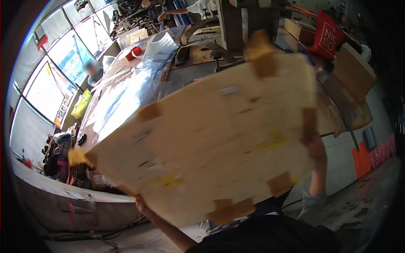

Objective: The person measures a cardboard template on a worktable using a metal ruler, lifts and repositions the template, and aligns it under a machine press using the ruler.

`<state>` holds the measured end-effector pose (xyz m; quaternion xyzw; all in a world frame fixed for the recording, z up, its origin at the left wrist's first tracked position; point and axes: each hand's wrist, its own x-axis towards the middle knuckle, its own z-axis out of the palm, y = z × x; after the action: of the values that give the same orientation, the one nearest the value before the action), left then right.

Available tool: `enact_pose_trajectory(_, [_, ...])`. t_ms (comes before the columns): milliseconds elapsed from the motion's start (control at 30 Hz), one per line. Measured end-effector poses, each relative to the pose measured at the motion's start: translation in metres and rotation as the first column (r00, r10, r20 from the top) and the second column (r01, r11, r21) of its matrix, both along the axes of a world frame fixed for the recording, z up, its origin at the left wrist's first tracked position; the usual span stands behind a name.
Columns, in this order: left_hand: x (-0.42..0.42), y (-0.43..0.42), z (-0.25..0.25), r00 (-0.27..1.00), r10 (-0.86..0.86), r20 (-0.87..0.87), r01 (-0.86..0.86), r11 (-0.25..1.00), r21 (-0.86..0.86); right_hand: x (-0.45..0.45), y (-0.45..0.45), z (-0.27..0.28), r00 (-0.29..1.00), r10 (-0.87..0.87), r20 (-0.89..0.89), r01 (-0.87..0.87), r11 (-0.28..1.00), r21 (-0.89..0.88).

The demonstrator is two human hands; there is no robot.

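A large pale plywood board [202, 143] is held up in front of me, tilted, and fills the middle of the view. Brown tape patches [232, 210] wrap over its edges in several places, and yellow marks [168, 180] show on its face. At the lower left edge my left hand [143, 206] is closed on the board, its fingertips partly hidden. On the right edge, just under a tape patch, my right hand [314, 149] grips the board, somewhat blurred. What lies behind the board is hidden.
Beyond the board stands a long worktable [97, 122] with clear plastic sheeting [135, 92]. A person [93, 72] is at its left side; another person's arm [173, 14] reaches in at the back. A red bag [327, 36] and cardboard boxes [353, 69] stand at right.
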<state>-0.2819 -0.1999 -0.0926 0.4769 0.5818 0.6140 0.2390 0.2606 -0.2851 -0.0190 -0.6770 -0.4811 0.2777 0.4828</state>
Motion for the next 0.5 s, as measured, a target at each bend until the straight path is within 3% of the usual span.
enact_pose_trajectory(33, [0.005, 0.006, -0.016, 0.953, -0.057, -0.297, 0.058, 0.998, -0.006, 0.037, -0.037, -0.029, 0.974, -0.187, 0.131, 0.174, 0.979, 0.104])
enact_pose_trajectory(67, [0.027, 0.014, -0.017, 0.953, -0.216, 0.212, 0.224, 0.975, -0.011, 0.061, -0.069, -0.034, 0.97, -0.242, 0.005, 0.237, 0.957, 0.169])
enact_pose_trajectory(100, [0.056, 0.024, -0.015, 0.68, -0.316, 0.661, 0.369, 0.927, 0.062, 0.078, -0.098, -0.035, 0.949, -0.289, -0.123, 0.31, 0.923, 0.228])
enact_pose_trajectory(133, [0.078, 0.028, -0.011, 0.718, -0.382, 0.581, 0.458, 0.889, 0.019, 0.085, -0.126, -0.03, 0.917, -0.322, -0.235, 0.376, 0.895, 0.242])
enact_pose_trajectory(167, [0.083, 0.037, -0.022, 0.646, -0.592, 0.482, 0.665, 0.746, 0.025, 0.093, -0.153, -0.025, 0.872, -0.348, -0.344, 0.443, 0.86, 0.254])
enact_pose_trajectory(200, [0.083, 0.059, -0.039, 0.291, -0.825, 0.485, 0.877, 0.433, 0.21, 0.097, -0.178, -0.02, 0.832, -0.385, -0.399, 0.503, 0.827, 0.251])
enact_pose_trajectory(267, [0.115, 0.08, -0.031, -0.273, -0.776, 0.569, 0.863, 0.064, 0.501, 0.096, -0.207, -0.019, 0.779, -0.456, -0.43, 0.585, 0.776, 0.237])
enact_pose_trajectory(333, [0.169, 0.089, -0.004, -0.583, -0.41, 0.701, 0.752, 0.053, 0.657, 0.098, -0.228, -0.02, 0.751, -0.504, -0.428, 0.629, 0.743, 0.229])
enact_pose_trajectory(367, [0.173, 0.102, -0.03, -0.288, -0.674, 0.681, 0.926, -0.015, 0.377, 0.099, -0.235, -0.021, 0.74, -0.517, -0.431, 0.643, 0.732, 0.225])
enact_pose_trajectory(433, [0.204, 0.112, -0.012, -0.3, -0.663, 0.686, 0.932, -0.358, 0.062, 0.099, -0.236, -0.024, 0.72, -0.538, -0.438, 0.665, 0.716, 0.213])
enact_pose_trajectory(467, [0.243, 0.111, 0.039, -0.473, -0.313, 0.824, 0.727, -0.667, 0.165, 0.099, -0.235, -0.025, 0.717, -0.544, -0.436, 0.669, 0.713, 0.21])
enact_pose_trajectory(500, [0.26, 0.115, 0.051, -0.566, -0.269, 0.78, 0.591, -0.791, 0.157, 0.098, -0.233, -0.028, 0.715, -0.546, -0.437, 0.669, 0.714, 0.203])
